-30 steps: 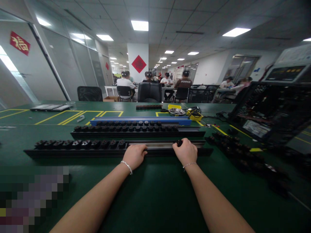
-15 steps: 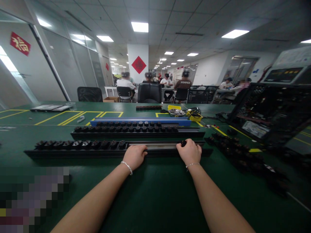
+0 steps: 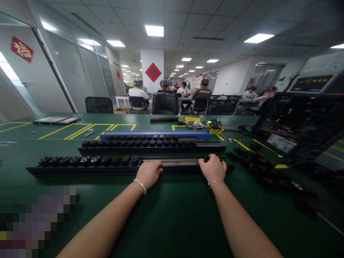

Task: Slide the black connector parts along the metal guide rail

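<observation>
A long black rail (image 3: 80,172) lies across the front of the table, its left half filled with a row of round-topped black socket modules (image 3: 105,161). Past the last module, my left hand (image 3: 149,172) is closed on the rail, with its fingertips hidden over the far side. Near the rail's right end, my right hand (image 3: 214,168) is closed around a single black socket module (image 3: 206,158), mostly covered by the fingers. Between both hands the rail's silvery channel (image 3: 180,162) shows bare.
Behind lie a second filled black rail (image 3: 150,148) and a blue rail (image 3: 129,133). A pile of black modules (image 3: 271,172) spreads at the right, before a dark open-fronted case (image 3: 298,125). Further back are a metal bowl (image 3: 195,124) and a yellow tray (image 3: 215,130). People sit beyond.
My right hand has slid slightly to the right along the rail with the black module. My left hand has stayed in place.
</observation>
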Demonstrator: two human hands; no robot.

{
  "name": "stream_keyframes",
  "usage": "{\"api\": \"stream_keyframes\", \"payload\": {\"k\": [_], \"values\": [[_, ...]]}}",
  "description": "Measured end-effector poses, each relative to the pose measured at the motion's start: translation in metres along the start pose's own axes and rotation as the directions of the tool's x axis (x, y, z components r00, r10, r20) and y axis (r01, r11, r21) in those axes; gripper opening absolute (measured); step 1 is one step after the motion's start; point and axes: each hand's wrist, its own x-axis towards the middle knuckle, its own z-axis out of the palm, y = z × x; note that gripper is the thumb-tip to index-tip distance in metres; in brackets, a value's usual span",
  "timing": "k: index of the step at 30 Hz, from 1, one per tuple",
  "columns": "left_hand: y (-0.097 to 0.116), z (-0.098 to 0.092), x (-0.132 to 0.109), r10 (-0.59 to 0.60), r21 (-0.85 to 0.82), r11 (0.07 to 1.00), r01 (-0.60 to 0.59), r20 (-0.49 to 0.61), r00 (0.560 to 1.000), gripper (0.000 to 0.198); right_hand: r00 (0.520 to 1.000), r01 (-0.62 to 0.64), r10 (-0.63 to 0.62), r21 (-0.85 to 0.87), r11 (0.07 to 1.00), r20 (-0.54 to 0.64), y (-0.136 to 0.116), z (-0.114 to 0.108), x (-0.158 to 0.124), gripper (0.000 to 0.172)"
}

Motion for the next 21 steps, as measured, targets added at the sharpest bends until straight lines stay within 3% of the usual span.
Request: {"api": "stream_keyframes", "payload": {"k": [21], "values": [[0.0001,-0.0008,0.0005,-0.004,-0.013,1.000,0.004,0.003,1.000,0.017,1.000,-0.023,0.023,0.007,1.000,-0.014,0.0067,-0.0026,0.0037,0.038]]}}
